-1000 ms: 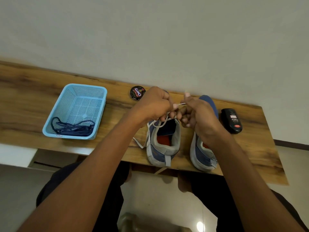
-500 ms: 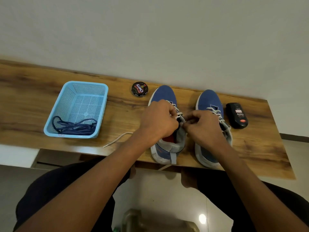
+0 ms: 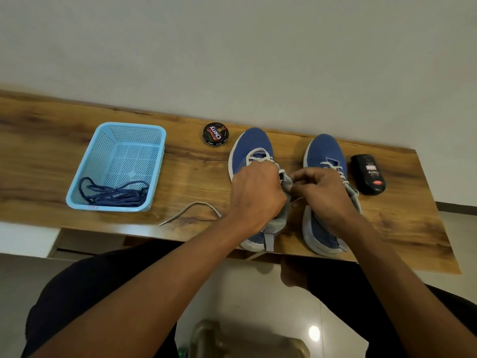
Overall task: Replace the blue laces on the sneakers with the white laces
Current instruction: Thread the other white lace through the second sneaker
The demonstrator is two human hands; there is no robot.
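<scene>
Two blue sneakers stand side by side on the wooden table, both threaded with white laces. My left hand (image 3: 258, 195) covers the collar of the left sneaker (image 3: 253, 148), fingers curled at its top eyelets. My right hand (image 3: 322, 192) pinches the white lace (image 3: 191, 210) at the same eyelets; what the left hand's fingers hold is hidden. One loose end of that lace trails left across the table. The right sneaker (image 3: 325, 153) lies partly under my right wrist. The blue laces (image 3: 113, 195) lie coiled in a light blue basket (image 3: 103, 151).
A round polish tin (image 3: 215, 134) sits behind the left sneaker near the wall. A black polish bottle (image 3: 367, 174) lies to the right of the right sneaker. The table's front edge runs just under the sneaker heels; my knees are below it.
Both hands came down from above the left sneaker to its top eyelets. The lace end that hung by the shoe now lies stretched leftward on the table.
</scene>
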